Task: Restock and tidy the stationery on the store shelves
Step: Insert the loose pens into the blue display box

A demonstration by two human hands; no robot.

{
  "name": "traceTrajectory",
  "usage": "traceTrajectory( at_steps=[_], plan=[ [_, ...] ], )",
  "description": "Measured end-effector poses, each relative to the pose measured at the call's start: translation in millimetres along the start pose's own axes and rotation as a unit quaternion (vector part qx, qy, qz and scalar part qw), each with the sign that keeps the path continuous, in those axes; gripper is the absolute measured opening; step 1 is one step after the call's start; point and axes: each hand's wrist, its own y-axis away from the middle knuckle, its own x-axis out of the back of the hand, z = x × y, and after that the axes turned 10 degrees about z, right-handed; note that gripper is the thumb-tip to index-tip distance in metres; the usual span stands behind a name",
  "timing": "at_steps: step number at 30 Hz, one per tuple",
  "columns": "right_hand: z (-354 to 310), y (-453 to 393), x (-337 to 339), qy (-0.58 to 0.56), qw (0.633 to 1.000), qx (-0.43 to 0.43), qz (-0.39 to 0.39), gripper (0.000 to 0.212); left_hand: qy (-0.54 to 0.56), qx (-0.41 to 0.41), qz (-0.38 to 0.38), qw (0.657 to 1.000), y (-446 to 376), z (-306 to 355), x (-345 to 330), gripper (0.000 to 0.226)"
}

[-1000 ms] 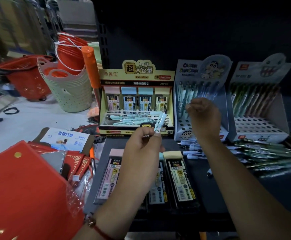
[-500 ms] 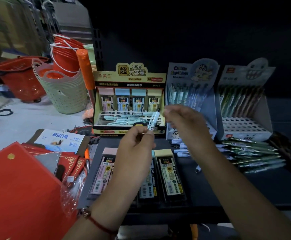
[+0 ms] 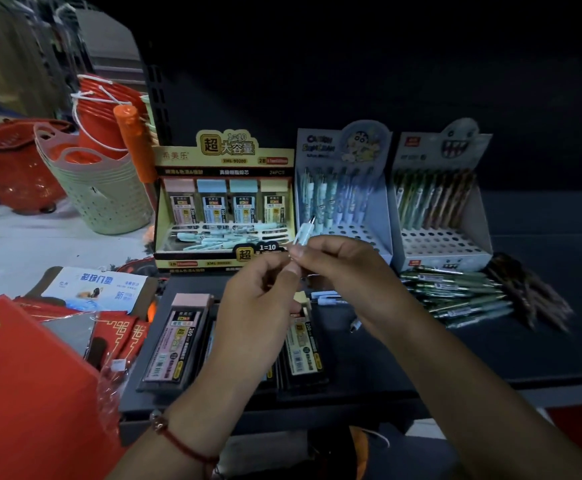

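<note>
- Both hands have met since a second ago: the right hand (image 3: pixel 343 268), then raised apart by the blue box, now pinches the pen (image 3: pixel 305 233) together with the left hand (image 3: pixel 260 296)
- Pen is pale blue, tilted, tip up, held above the shelf (image 3: pixel 542 344) in front of the yellow box (image 3: pixel 223 202) and blue box (image 3: pixel 343 188)
- Left fingers curl round its lower end; right fingertips grip just above
- Refill packs (image 3: pixel 175 341) lie flat on the dark shelf under the wrists; loose green pens (image 3: pixel 455 296) are heaped before the grey box (image 3: pixel 442 202)
- Left of the shelf: red bags (image 3: pixel 22 375), stacked baskets (image 3: pixel 99 195), pale floor (image 3: pixel 22 251)
- View has swung right and closer, so boxes sit lower in frame
</note>
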Motion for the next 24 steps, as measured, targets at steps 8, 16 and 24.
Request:
traceTrajectory(
  at_steps=[8,16,24],
  plan=[
    [-1,-3,27,-0.064,0.992,0.031,0.104,0.016,-0.166,-0.139,-0.003,0.976,3,-5,-3,0.021],
    [15,-43,49,-0.082,0.953,0.101,0.275,0.008,-0.377,-0.297,-0.05,0.876,-1,-14,0,0.04],
    [45,-78,37,0.001,0.945,0.151,0.29,0.035,-0.449,-0.257,-0.094,0.85,-10,-16,-3,0.051]
  ],
)
